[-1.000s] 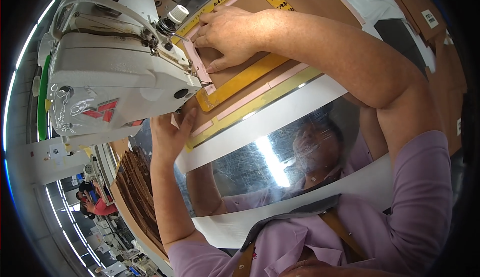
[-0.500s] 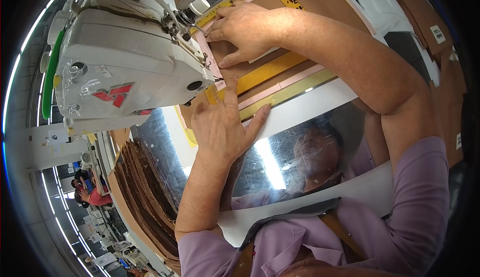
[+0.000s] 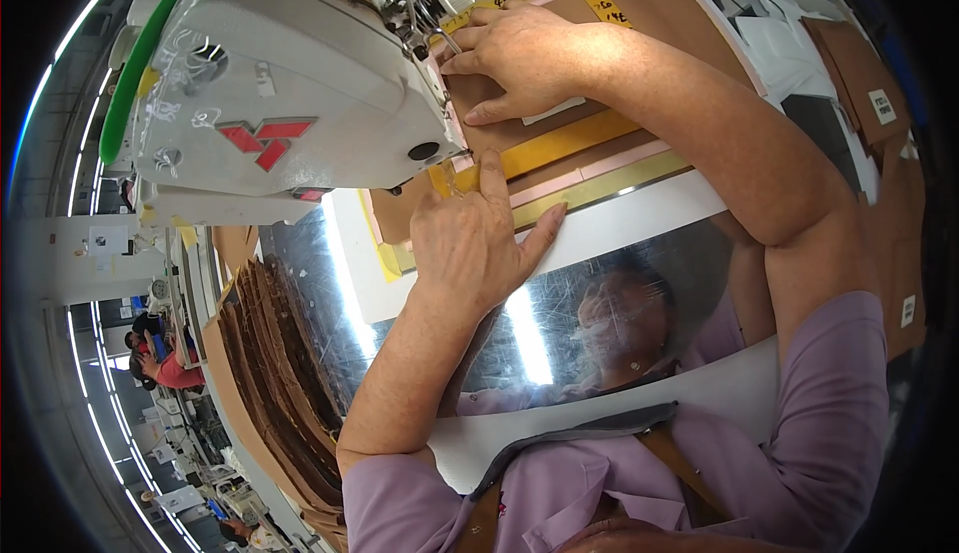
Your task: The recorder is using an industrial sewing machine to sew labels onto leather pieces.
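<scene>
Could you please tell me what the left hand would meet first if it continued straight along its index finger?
Probably the thumb of the right hand, across the brown sheet just ahead of the left hand; depth is hard to judge.

Rests R hand (image 3: 524,61) palm-down on brown panel (image 3: 496,135) inside yellow frame (image 3: 569,141) w/ dark handwriting, fingertips by pink strip (image 3: 448,105) next to head of white sewing mach. (image 3: 310,83). Lays L hand (image 3: 465,238) lower, w/ index fingertip at near corner of frame, thumb by edge of white sheet (image 3: 644,206) + 2nd yellow strip (image 3: 609,189). Shows below: scratched shiny plate (image 3: 699,263) w/ bright reflections. Shows on far L: stack of brown pcs (image 3: 285,373) w/ rough edges; upper R: brown pcs (image 3: 849,73) w/ white labels. Incl. also red angular mark (image 3: 238,138) + green strip (image 3: 140,78) on mach. Wears short-sleeved lilac shirt (image 3: 819,393).
</scene>
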`<state>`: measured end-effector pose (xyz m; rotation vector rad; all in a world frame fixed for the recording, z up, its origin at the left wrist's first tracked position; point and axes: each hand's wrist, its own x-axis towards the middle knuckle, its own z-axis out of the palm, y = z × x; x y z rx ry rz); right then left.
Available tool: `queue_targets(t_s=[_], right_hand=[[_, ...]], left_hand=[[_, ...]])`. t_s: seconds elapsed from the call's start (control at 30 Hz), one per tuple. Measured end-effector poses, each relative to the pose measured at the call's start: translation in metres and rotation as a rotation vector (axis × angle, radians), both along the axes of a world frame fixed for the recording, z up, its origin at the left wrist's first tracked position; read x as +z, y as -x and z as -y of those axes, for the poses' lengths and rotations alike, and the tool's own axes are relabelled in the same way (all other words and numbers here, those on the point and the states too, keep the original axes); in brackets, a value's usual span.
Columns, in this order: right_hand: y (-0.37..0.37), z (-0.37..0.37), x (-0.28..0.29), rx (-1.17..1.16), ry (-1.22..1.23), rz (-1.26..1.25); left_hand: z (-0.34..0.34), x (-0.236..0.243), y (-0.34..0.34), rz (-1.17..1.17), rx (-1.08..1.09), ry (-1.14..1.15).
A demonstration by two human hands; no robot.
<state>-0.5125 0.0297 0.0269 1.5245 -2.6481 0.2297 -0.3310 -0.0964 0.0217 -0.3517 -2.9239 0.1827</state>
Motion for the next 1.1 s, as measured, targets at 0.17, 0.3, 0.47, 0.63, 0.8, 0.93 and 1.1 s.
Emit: queue_targets(t_s=[0.17,0.3,0.47,0.63,0.8,0.93,1.1], right_hand=[[0.002,0.002,-0.003,0.007,0.008,-0.032],[0.005,0.004,-0.005,0.001,0.018,-0.057],[0.006,0.007,-0.002,-0.002,-0.012,-0.026],[0.01,0.006,0.002,0.0,-0.061,0.031],[0.018,-0.004,-0.007,0.077,0.096,-0.06],[0.015,0.001,0.0,0.076,0.081,-0.041],[0.007,-0.002,0.01,0.077,0.05,0.127]], left_hand=[[-0.002,-0.002,0.004,0.033,0.016,0.029],[-0.004,-0.003,0.007,0.04,0.038,0.04],[-0.005,-0.002,0.009,0.034,0.007,0.002],[-0.006,0.001,0.006,0.101,0.009,-0.048],[-0.004,0.001,0.008,0.065,0.01,-0.047],[-0.005,0.002,0.005,0.049,-0.013,-0.069],[-0.011,0.008,-0.003,0.089,-0.03,-0.099]])
